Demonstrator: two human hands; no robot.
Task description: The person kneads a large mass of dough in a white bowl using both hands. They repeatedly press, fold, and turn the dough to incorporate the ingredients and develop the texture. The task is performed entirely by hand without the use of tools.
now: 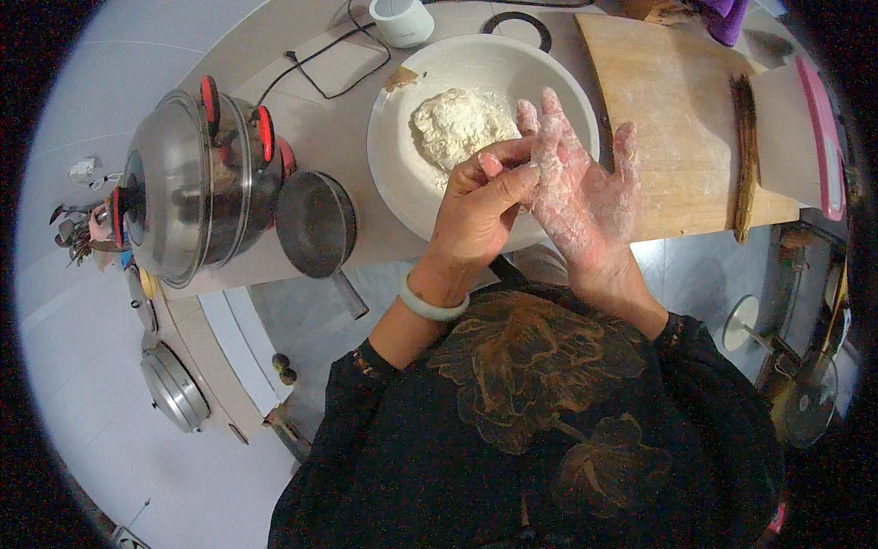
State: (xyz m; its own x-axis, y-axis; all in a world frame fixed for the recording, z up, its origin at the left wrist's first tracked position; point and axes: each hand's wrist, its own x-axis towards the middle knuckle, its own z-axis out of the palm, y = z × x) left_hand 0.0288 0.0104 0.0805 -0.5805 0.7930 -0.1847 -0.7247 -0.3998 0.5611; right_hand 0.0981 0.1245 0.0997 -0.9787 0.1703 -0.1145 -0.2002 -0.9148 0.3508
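My right hand is held palm up over the right side of a large pale basin, its fingers spread and coated with flour and bits of sticky dough. With thumb and fingertips, my left hand pinches a finger on the little-finger side of my right hand. A pale bangle circles the left wrist. Inside the basin rests a rough, shaggy lump of dough, with loose flour around it. Both hands partly hide the dough's right side and the basin's near rim.
A steel steamer pot with red-and-black handles and a small dark saucepan stand left. To the right lie a floured wooden board, a bristle bundle and a pink-edged container. A black cable, white cup and black ring sit behind.
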